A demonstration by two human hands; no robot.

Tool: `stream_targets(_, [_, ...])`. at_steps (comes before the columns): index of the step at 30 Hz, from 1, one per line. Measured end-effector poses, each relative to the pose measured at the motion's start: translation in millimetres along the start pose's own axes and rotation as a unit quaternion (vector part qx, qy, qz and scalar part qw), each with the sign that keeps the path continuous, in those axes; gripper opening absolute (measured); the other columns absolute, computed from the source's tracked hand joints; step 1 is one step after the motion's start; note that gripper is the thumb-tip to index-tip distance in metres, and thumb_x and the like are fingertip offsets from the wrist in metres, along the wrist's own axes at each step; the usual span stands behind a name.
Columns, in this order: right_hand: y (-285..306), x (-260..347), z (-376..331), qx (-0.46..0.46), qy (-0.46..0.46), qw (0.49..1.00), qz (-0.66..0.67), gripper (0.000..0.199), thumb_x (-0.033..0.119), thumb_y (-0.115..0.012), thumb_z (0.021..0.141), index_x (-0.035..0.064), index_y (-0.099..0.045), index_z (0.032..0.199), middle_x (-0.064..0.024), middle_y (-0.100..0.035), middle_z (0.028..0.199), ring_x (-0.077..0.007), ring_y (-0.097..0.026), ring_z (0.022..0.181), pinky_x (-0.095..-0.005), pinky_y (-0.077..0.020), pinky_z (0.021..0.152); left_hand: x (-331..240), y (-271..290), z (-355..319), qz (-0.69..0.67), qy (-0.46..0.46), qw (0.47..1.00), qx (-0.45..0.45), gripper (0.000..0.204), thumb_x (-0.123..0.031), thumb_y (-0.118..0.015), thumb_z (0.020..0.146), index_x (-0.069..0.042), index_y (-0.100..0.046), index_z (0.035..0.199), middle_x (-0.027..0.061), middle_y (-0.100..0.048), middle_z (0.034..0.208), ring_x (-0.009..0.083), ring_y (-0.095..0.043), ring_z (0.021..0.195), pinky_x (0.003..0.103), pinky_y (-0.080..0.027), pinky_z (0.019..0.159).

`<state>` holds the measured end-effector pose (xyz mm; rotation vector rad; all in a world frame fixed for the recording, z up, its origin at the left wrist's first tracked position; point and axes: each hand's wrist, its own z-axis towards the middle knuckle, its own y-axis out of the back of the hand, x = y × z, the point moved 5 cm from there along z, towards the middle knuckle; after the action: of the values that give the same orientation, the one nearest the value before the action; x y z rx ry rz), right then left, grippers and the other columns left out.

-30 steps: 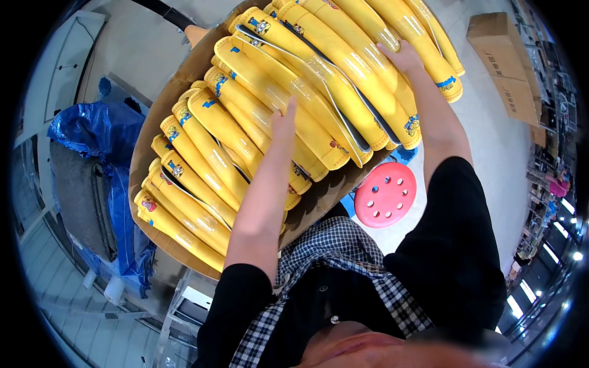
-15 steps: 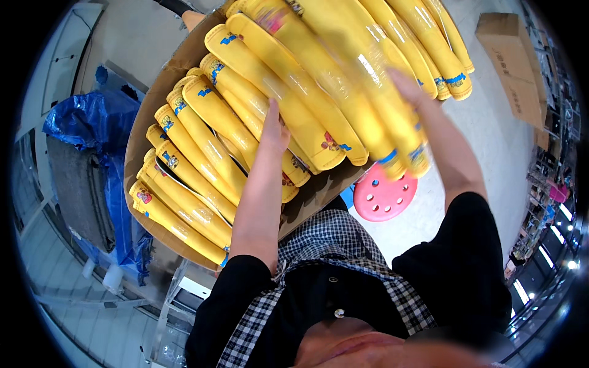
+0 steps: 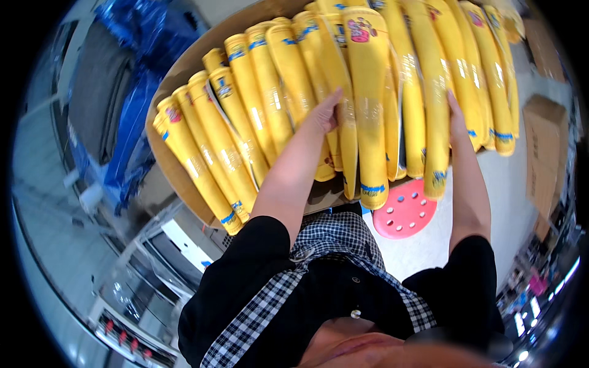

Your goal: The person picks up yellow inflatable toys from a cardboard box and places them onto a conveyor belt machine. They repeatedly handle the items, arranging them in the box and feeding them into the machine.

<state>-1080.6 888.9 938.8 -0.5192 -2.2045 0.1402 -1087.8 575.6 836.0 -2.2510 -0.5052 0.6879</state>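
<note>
Both hands clamp a stack of yellow sleeves over a carton

Left hand (image 3: 325, 113) and right hand (image 3: 455, 119), fingers spread flat, press either side of the wrapped yellow sleeves (image 3: 392, 104), seemingly keeping the bundle together above the cardboard carton (image 3: 175, 165); glossy, blue-banded, with more rows beyond.

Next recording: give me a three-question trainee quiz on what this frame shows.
1. True or false: both hands rest on the yellow packs.
2. What lies on the floor below the cardboard box? A) a red round stool with holes B) a green bucket C) a broom
3. What colour are the bands near the packs' ends?

Key:
1. True: the left hand and right hand each press a side of the raised bundle of yellow packs.
2. A: the red stool shows under the cardboard box.
3. Blue.
</note>
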Motion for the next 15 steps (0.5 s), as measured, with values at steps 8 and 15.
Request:
stream_targets(8, [-36, -8, 0, -0.014, -0.033, 0.999, 0.021, 0.067, 0.057, -0.043, 0.093, 0.0066, -0.047, 0.137, -0.0120, -0.057, 0.128, -0.0247, -0.056, 0.114, -0.0367, -0.0463, 0.097, -1, -3, -2, 0.008, 0.020, 0.999, 0.045, 0.059, -0.044, -0.069, 0.086, -0.008, -0.052, 0.131, 0.0095, -0.059, 0.129, 0.0234, -0.056, 0.118, 0.044, -0.046, 0.100])
stream_targets(15, [-84, -46, -50, 0.173, 0.019, 0.965, 0.195, 0.061, 0.054, -0.044, 0.093, 0.0048, -0.053, 0.128, -0.0116, -0.060, 0.120, -0.0244, -0.059, 0.108, -0.0371, -0.0493, 0.092, -15, 10, -73, -0.016, -0.019, 0.993, 0.117, 0.057, -0.032, -0.067, 0.088, -0.007, -0.047, 0.136, 0.0083, -0.059, 0.127, 0.0202, -0.059, 0.114, 0.038, -0.050, 0.094])
